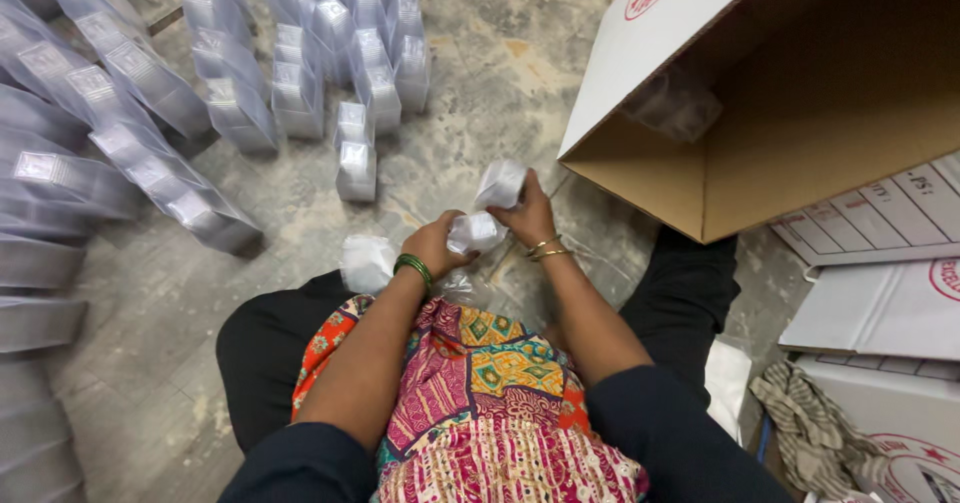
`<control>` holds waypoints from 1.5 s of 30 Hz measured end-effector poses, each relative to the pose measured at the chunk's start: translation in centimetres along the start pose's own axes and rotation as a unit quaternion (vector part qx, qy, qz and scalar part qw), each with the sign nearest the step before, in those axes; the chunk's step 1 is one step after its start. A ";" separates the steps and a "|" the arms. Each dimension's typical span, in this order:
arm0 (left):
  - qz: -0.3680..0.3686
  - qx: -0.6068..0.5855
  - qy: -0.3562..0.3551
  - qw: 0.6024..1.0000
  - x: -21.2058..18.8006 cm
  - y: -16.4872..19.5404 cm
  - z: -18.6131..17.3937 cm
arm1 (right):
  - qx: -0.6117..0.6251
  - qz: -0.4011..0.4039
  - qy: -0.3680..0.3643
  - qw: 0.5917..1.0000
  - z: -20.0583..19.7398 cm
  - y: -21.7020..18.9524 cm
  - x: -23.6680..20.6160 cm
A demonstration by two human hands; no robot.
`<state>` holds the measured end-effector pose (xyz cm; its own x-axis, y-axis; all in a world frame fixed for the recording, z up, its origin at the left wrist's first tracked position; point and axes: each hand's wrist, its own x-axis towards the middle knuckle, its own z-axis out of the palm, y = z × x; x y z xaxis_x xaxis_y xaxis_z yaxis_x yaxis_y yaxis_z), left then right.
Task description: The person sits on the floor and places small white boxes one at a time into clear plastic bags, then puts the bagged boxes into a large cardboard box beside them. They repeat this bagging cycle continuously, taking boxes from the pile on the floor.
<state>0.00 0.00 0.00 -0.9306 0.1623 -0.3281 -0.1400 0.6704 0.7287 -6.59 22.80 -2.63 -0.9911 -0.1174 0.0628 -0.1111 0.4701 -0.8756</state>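
Observation:
I sit on a stone floor with both hands raised in front of my lap. My left hand (437, 244), with a green bangle at the wrist, is closed around a small white wrapped packet (476, 232). My right hand (527, 219), with thin gold bangles, grips a second small white packet (500, 182) just above the first. The two packets almost touch. A crumpled clear plastic bag (368, 261) lies on my left knee, and more clear plastic lies under my hands.
Long rows of clear plastic sleeves filled with white packets (150, 83) cover the floor at left and ahead. A large open cardboard box (800, 113) lies on its side at right. Flat white cartons (880, 303) and a striped cloth (810, 423) lie at lower right.

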 end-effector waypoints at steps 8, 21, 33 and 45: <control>0.041 0.017 0.007 0.999 1.3 -0.3 -0.5 | 0.030 -0.042 -0.119 0.992 -6.2 -9.0 -2.5; 0.087 -0.282 0.352 0.888 -9.5 4.4 -7.7 | 0.078 0.023 -0.060 0.995 -5.1 -12.2 -7.6; 0.091 -0.567 0.132 0.808 -10.5 9.6 -3.5 | 0.190 -0.029 0.031 0.981 -3.6 -18.1 -10.8; 0.016 -0.627 0.100 0.773 -8.7 7.4 -1.1 | 0.304 0.008 0.006 0.953 -3.7 -16.1 -10.6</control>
<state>6.66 2.76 8.85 -0.9563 -0.0354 -0.2901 -0.2169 -0.5794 0.7857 5.46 19.72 12.56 -0.9934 -0.1038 0.0498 -0.0370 -0.1218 -0.9919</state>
